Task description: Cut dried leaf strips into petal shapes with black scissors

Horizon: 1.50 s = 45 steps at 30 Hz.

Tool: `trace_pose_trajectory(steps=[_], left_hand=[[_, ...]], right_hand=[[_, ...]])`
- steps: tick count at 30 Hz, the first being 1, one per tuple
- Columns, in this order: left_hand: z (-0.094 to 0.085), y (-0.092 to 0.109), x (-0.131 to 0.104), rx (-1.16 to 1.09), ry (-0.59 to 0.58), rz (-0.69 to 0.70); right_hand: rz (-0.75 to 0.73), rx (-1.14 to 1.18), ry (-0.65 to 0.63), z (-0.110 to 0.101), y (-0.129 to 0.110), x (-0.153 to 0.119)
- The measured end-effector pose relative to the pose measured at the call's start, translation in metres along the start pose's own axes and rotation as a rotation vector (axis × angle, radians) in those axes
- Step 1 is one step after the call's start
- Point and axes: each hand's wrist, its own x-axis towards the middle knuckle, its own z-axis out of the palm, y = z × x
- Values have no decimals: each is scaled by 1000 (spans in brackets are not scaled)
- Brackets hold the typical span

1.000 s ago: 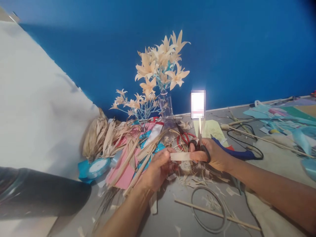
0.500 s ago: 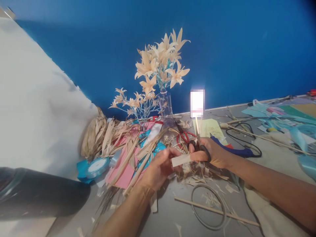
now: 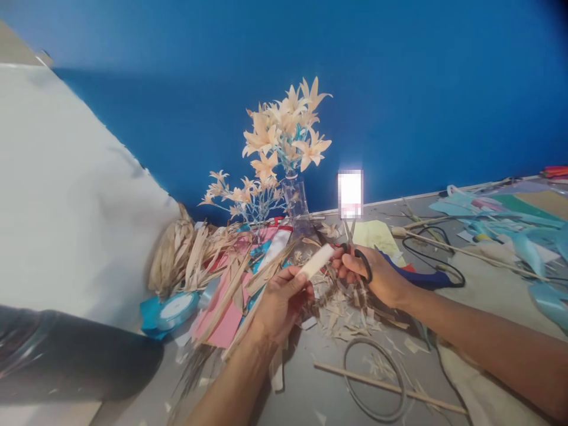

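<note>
Left hand (image 3: 284, 299) pinched a pale strip (image 3: 316, 264) at its lower end, mid-frame; right hand (image 3: 370, 273) was curled through the handles of scissors (image 3: 364, 266), blades slightly parted. Strip looked light, thin, probably easily creased; best gripped flat near one end, edges free.

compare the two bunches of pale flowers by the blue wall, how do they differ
The tall bunch has bigger blooms; the short bunch has smaller ones. The tall bunch rises from a clear vase, while the short bunch sits lower, left of it in the picture, its base hard to make out. Both have pointed cream petals and bluish stems.
</note>
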Motion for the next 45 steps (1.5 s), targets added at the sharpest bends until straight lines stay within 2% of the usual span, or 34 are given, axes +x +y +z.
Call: trace_pose_trajectory(steps=[2,7,11,21,30,37,40,43,45], left_hand=[[0,6,0,-61,60,66],[0,6,1,-124,102,77],[1,0,0,-112,82,49],[4,1,-1,-118,41,58],[3,1,-2,-111,41,46],[1,1,0,-101,59,29],[2,-2,-1,-65,46,-16],[5,-9,-3,7,-26,-90],[7,-14,-5,71,-63,-128]], right_hand=[[-28,-101,-58,1,0,-3],[60,-312,-404,10,-2,-14],[114,-307,-497,12,0,-17],[108,-316,-495,11,5,-16],[181,-343,-445,15,0,-18],[288,-263,-389,17,0,-17],[224,-121,-278,18,-1,-14],[158,50,-142,19,-4,-13],[170,80,-125,19,-4,-12]])
